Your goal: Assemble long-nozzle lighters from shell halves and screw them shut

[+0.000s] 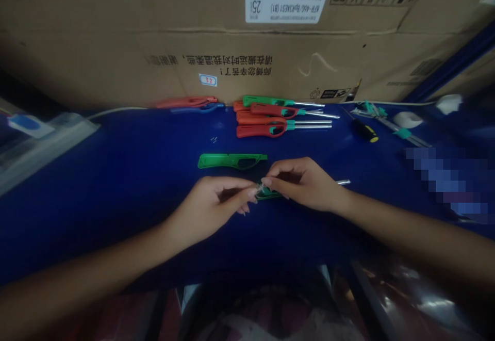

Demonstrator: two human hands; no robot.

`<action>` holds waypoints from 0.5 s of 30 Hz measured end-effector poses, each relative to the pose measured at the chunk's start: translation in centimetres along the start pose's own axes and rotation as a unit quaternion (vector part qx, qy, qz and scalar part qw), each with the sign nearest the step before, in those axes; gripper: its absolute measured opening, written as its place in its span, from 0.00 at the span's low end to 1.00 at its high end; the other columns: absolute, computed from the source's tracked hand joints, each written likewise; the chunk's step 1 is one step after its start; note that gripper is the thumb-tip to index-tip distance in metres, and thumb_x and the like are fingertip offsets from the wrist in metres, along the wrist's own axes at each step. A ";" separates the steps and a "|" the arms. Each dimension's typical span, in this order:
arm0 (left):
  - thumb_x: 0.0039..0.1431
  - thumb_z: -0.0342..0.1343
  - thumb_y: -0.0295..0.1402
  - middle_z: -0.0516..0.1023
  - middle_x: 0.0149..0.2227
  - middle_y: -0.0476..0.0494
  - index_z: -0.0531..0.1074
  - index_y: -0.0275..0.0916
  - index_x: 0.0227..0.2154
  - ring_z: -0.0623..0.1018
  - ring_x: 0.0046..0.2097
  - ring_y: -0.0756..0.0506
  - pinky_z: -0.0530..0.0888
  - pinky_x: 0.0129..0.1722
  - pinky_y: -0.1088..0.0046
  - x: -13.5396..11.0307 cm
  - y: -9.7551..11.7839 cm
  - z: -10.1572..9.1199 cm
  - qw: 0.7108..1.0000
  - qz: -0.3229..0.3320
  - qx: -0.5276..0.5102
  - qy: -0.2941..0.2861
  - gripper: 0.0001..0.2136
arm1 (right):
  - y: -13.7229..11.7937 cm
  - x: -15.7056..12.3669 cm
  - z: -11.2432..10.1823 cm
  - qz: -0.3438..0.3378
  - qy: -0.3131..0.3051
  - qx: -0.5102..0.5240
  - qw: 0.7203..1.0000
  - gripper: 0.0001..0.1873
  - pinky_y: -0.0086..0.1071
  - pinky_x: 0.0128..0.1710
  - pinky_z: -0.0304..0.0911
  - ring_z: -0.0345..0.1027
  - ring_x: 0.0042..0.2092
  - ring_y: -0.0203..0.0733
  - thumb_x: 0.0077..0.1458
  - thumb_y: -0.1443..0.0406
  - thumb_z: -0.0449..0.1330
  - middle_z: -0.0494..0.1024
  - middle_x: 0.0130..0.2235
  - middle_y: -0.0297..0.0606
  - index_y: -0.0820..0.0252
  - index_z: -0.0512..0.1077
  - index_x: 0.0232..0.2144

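Both hands meet over a green lighter body (266, 193) with a metal tube (343, 182) that sticks out to the right from behind my right hand. My left hand (216, 201) is closed in a pinch at its left end. The thumb and fingers of my right hand (305, 183) pinch at the same spot. A small clear or whitish piece seems to lie between the fingertips, too small to name. Most of the lighter is hidden by my hands. Just beyond them lies a green lighter shell half (228, 161).
Several red, orange and green long-necked lighters (263, 127) lie in a pile against a cardboard box (174, 67). Red and blue shells (189, 102) lie to their left. A yellow-black screwdriver (365, 130), a white roll (407, 119) and loose tubes are at the right. A plastic bag (46, 140) lies left.
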State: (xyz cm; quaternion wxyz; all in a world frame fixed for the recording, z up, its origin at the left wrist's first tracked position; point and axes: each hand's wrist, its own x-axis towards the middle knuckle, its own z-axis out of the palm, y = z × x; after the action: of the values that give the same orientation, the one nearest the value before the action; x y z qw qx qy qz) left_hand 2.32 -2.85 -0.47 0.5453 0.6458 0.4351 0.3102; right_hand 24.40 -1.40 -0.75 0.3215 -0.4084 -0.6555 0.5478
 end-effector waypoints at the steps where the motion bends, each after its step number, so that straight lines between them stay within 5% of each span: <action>1: 0.59 0.63 0.32 0.84 0.30 0.48 0.83 0.36 0.36 0.81 0.28 0.52 0.81 0.31 0.81 0.0 0.0 0.0 1.000 0.001 -0.002 0.000 0.06 | 0.0 0.0 0.0 0.002 0.000 0.002 1.000 0.15 0.26 0.25 0.54 0.59 0.25 0.29 0.54 0.57 0.69 0.71 0.24 0.30 0.64 0.76 0.29; 15: 0.60 0.62 0.32 0.84 0.28 0.49 0.83 0.36 0.35 0.80 0.27 0.54 0.79 0.30 0.84 0.1 0.0 -0.1 1.000 0.008 0.005 -0.001 0.06 | 0.5 -0.1 -0.3 -0.020 -0.009 -0.016 1.000 0.17 0.30 0.32 0.66 0.71 0.32 0.36 0.56 0.53 0.67 0.79 0.32 0.38 0.63 0.77 0.33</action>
State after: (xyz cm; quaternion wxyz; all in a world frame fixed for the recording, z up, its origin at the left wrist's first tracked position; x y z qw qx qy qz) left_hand 2.28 -2.70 -0.43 0.5400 0.6525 0.4307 0.3116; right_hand 24.80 -1.34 -1.17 0.3195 -0.3954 -0.6750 0.5348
